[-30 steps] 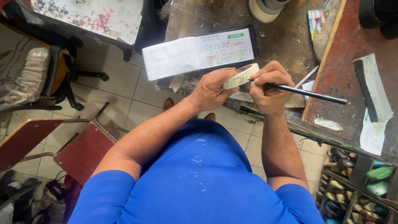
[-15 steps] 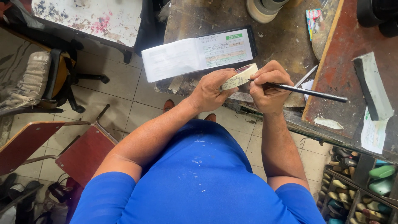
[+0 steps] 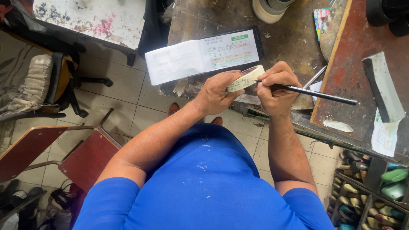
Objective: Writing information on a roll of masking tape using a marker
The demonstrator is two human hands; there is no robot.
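Black and slim, the pencil (image 3: 315, 93) sits pinched in my right hand (image 3: 275, 89), its tip pressed against the side of the pale roll of tape (image 3: 246, 78) that my left hand (image 3: 219, 90) grips by thumb and fingers. Both hands are closed on their things, held together just in front of the workbench (image 3: 294, 38) edge, above the tiled floor. Some handwriting already shows along the roll's pale outer band, so I judge the marking is part done; how much more is to be written I cannot tell from here.

Just beyond my hands lies an open booklet (image 3: 200, 57), its left page blank white, its right page carrying coloured lined fields that look filled in. Farther up the bench stands a larger roll of tape (image 3: 268, 7), cut off by the top edge. To the right, a reddish board (image 3: 362, 72) bears a grey sanding block (image 3: 383, 87) and a paper slip (image 3: 383, 136). Below it, a crate of small shoe forms (image 3: 370, 191) in green and tan sits near the floor. On my left are red chairs (image 3: 85, 157) and a paint-spattered white table (image 3: 91, 17).
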